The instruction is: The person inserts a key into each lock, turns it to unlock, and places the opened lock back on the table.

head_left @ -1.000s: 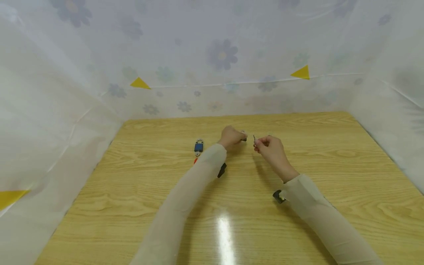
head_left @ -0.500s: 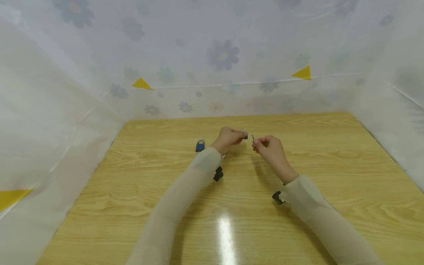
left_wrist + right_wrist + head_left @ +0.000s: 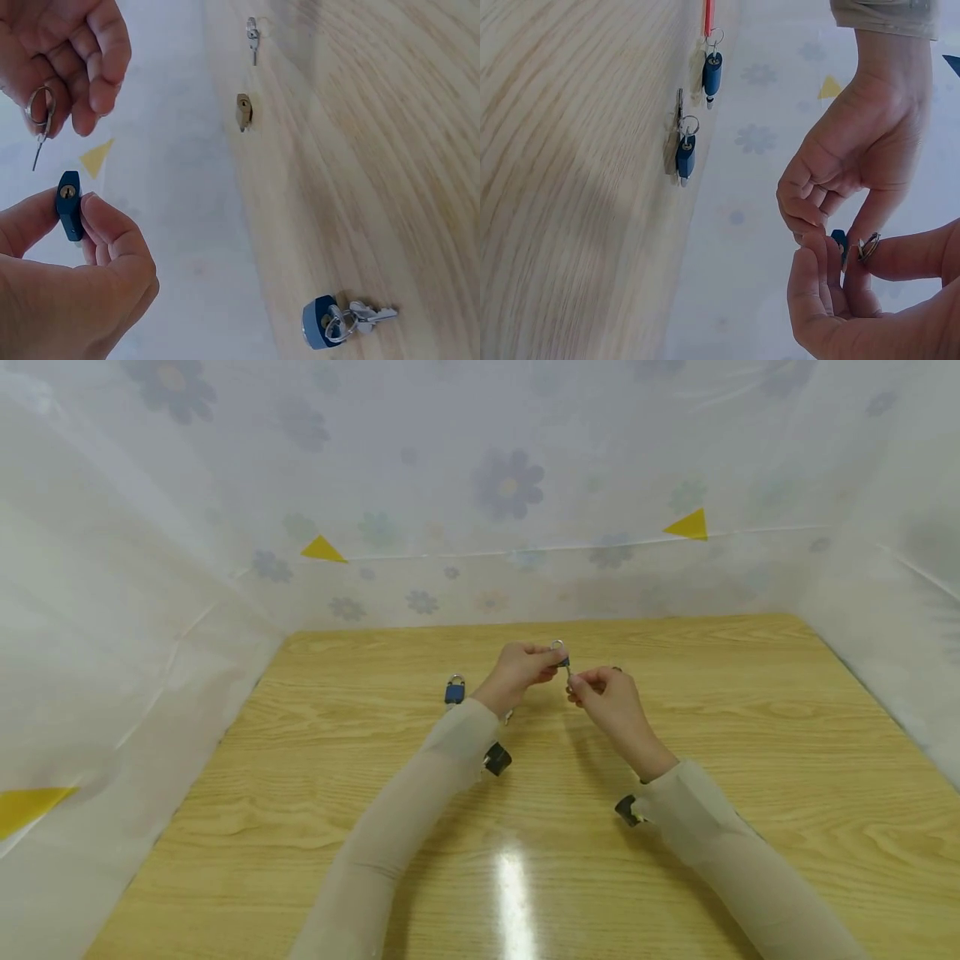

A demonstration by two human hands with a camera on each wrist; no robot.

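Note:
My left hand (image 3: 516, 675) pinches a small blue padlock (image 3: 70, 206) above the table, shackle up in the head view and keyhole facing the key in the left wrist view. Fingertips of my right hand (image 3: 611, 700) hold a key (image 3: 39, 148) by its bow, with a metal ring (image 3: 868, 247) on it. In the left wrist view the key's tip is close to the keyhole but apart from it; the head view shows the two almost meeting. Beyond my left forearm another blue padlock (image 3: 454, 693) lies on the table.
On the wooden table (image 3: 360, 793) lie a brass-coloured padlock (image 3: 244, 111), a key on a ring (image 3: 253, 39), a blue padlock with keys (image 3: 322, 322) and a blue padlock with a red tag (image 3: 709, 16). Flowered white sheeting (image 3: 420, 468) surrounds the table.
My left hand has raised the padlock and shifted it slightly right, closing the gap to the key. My right hand has moved only a little to the left, still holding the key.

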